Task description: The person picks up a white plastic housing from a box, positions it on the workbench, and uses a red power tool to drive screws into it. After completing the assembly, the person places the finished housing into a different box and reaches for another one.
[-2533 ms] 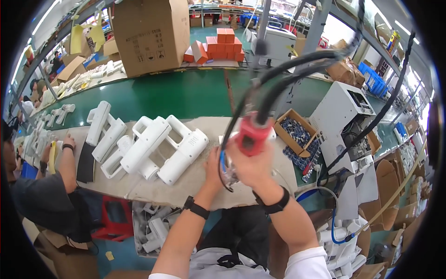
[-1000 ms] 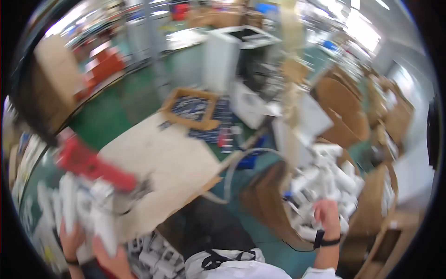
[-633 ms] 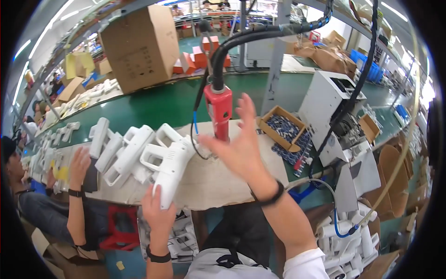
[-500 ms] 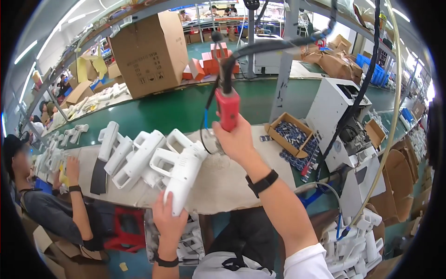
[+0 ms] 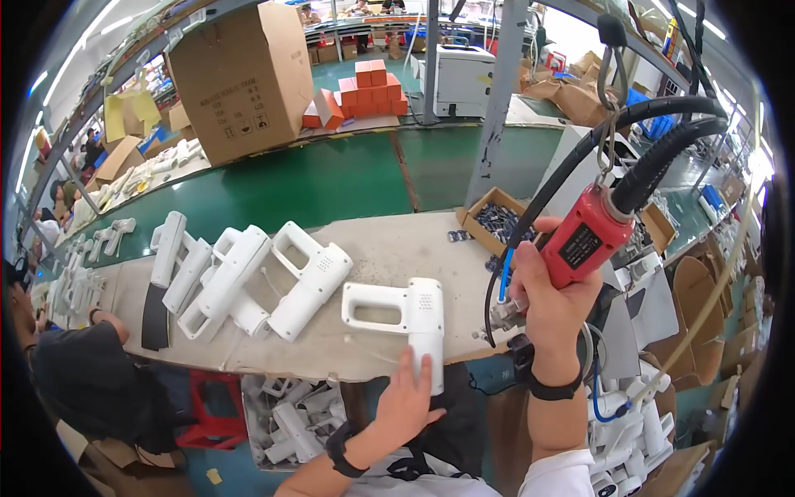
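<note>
A white plastic tool housing (image 5: 410,319) with a handle loop lies on the cardboard-covered bench (image 5: 389,248). My left hand (image 5: 407,399) rests against its lower end, fingers spread along it. My right hand (image 5: 551,300) grips a red powered screwdriver (image 5: 584,238) hanging from black hoses (image 5: 654,161), held just to the right of the housing, its tip pointing down-left.
Several more white housings (image 5: 248,277) lie in a row to the left. A cardboard tray of small parts (image 5: 495,222) sits at the bench's right end. A green conveyor belt (image 5: 315,178) runs behind. Another person (image 5: 79,377) sits at left. A bin of housings (image 5: 290,414) stands below.
My left hand has laid the white housing down flat on the bench. My right hand with the red screwdriver has swung from centre to the right and lower.
</note>
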### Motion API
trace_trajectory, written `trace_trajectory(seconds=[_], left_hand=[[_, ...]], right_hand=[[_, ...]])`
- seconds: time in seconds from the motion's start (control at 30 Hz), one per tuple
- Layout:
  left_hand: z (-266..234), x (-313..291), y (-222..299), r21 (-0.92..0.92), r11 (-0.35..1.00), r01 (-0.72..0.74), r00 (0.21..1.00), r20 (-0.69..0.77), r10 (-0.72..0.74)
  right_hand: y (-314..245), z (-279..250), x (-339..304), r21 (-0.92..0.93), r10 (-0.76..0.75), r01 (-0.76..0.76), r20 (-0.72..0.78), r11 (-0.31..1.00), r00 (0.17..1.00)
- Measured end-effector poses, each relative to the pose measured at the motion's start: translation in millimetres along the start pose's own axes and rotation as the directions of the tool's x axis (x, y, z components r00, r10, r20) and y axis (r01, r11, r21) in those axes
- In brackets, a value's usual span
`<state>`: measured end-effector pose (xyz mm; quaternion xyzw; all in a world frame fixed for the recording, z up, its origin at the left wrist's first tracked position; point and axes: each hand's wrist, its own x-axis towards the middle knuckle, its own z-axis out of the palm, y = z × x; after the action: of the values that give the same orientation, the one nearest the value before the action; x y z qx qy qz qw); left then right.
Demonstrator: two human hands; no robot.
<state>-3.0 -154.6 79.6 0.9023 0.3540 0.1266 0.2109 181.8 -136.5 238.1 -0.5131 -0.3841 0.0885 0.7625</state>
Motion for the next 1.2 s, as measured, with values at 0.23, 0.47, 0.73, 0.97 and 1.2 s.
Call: trace_trajectory(seconds=[0.23, 0.47, 0.73, 0.97, 1.2], left_hand=[[-29, 133, -5, 0.303, 0.668, -0.679, 0.734, 0.281, 0.619], [-24, 169, -20, 0.257, 0.958, -0.130, 0.934, 0.357, 0.031], [-23, 163, -22, 0.215, 0.973, -0.082, 0.964, 0.266, 0.023], [-17, 163, -29, 0.148, 0.985, -0.082, 0.967, 0.252, 0.043], [-23, 164, -25, 0.200, 0.976, -0.088, 0.963, 0.267, 0.033]], right_hand=[[-10, -22, 4, -0.050, -0.042, 0.044, 0.036, 0.998, 0.998], [24, -18, 17, -0.001, -0.099, 0.099, -0.014, 0.995, 0.995], [61, 12, 24, 0.054, -0.078, 0.075, 0.052, 0.996, 0.996], [101, 25, 21, 0.068, -0.028, 0.025, 0.050, 0.997, 0.998], [99, 25, 17, 0.005, -0.041, 0.041, 0.109, 0.999, 0.993]])
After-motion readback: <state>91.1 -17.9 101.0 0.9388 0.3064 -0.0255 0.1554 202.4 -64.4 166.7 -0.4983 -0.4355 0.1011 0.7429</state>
